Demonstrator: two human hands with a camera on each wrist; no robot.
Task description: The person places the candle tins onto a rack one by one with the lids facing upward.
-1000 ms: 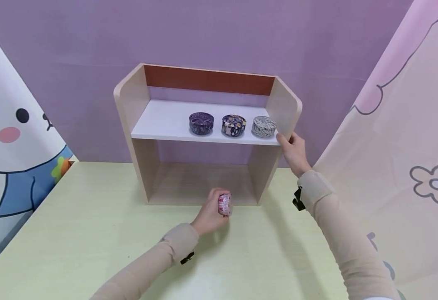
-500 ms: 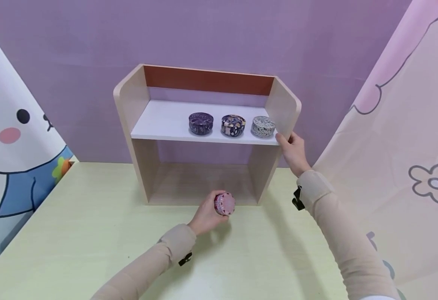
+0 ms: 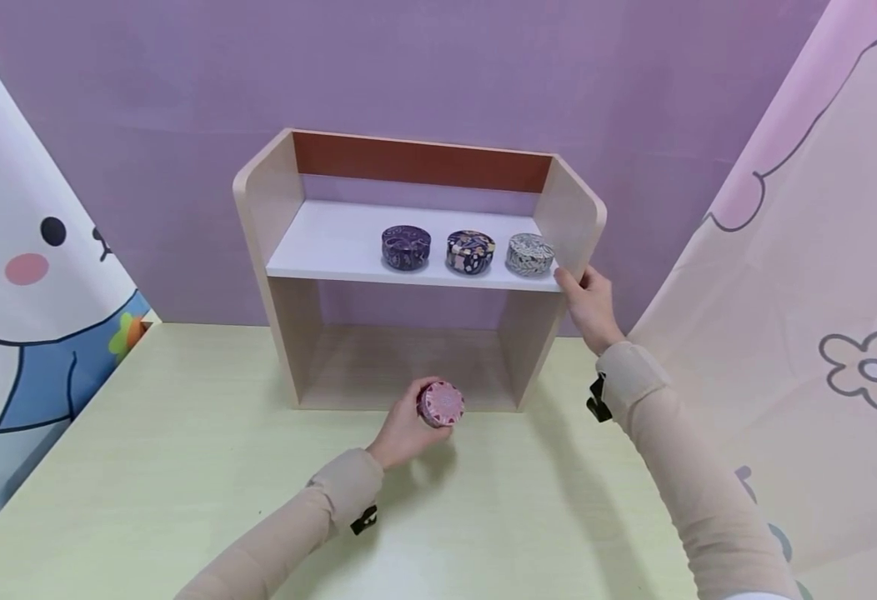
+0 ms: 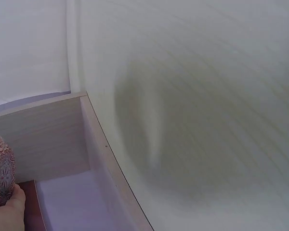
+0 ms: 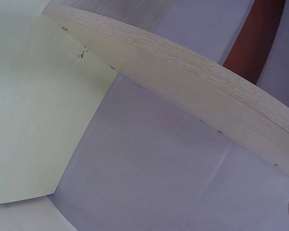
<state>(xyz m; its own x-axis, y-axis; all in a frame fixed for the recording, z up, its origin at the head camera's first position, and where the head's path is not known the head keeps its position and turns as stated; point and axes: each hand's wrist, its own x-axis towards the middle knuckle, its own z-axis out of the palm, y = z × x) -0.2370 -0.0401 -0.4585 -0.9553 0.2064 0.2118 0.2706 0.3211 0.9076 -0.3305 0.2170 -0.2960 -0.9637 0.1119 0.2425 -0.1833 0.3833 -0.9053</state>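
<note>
My left hand (image 3: 403,432) grips a small round pink patterned tin (image 3: 441,403) just above the green table, in front of the wooden shelf unit's (image 3: 273,208) lower opening. The tin's lid faces up. In the left wrist view the tin (image 4: 0,169) shows at the left edge with a fingertip under it. My right hand (image 3: 590,307) holds the shelf unit's right side panel at the level of the white shelf board (image 3: 326,242). On that board stand three round tins: a purple tin (image 3: 405,247), a dark floral tin (image 3: 470,251) and a grey-white tin (image 3: 529,253).
The shelf unit stands at the back of the pale green table (image 3: 153,450) against a purple wall. A cartoon-print curtain (image 3: 26,275) hangs at the left and a pink flower-print curtain (image 3: 821,292) at the right. The right wrist view shows only the side panel (image 5: 183,67) and the table.
My left hand has lifted the pink tin slightly and turned it so its lid faces up, moving a little toward the shelf. My right hand stays on the side panel.
</note>
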